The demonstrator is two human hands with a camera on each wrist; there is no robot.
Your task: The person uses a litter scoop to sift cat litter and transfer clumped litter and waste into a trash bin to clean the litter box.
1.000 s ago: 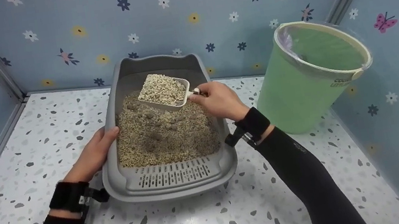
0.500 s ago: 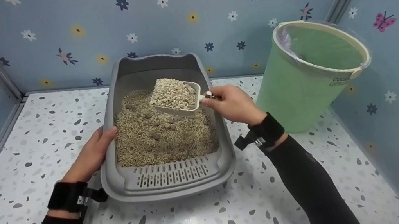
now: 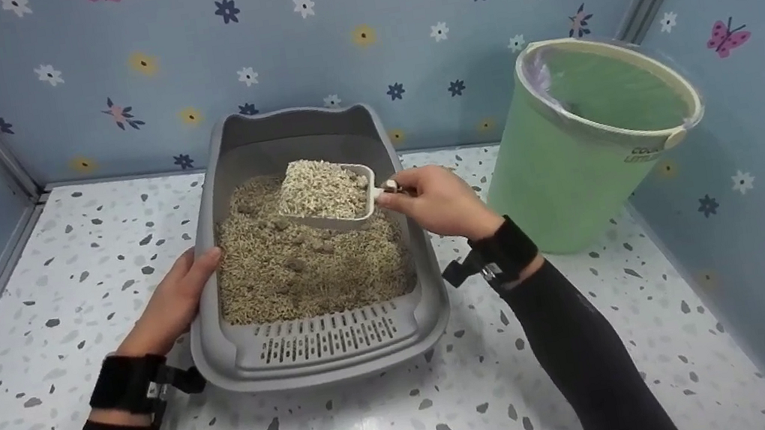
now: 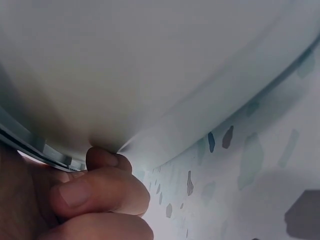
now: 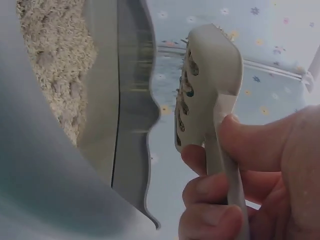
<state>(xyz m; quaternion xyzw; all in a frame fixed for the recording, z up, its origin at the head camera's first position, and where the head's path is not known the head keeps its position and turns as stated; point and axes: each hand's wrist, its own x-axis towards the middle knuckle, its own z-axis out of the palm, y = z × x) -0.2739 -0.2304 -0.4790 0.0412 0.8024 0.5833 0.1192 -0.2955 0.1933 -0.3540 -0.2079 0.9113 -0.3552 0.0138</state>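
My right hand (image 3: 445,202) grips the handle of a pale, slotted litter scoop (image 5: 215,65). The scoop is heaped with light pellet litter and is held above the grey litter box (image 3: 333,368). Brownish litter (image 3: 317,282) with several darker clumps covers the box floor. On the box's left side my left hand (image 3: 171,299) holds the edge, thumb over the rim. In the left wrist view, its curled fingers (image 4: 107,187) lie beneath the rim against the outer wall. The scoop's slotted underside shows in the right wrist view.
To the right stands a green bin (image 3: 551,174) lined with a clear bag, its top open. Blue floral walls (image 3: 295,38) rise behind and on both sides. The speckled white floor (image 3: 369,429) extends around the box.
The loaded scoop has shifted slightly down and right, then a little back left, and the litter in it has moved about. My left hand keeps its place on the box.
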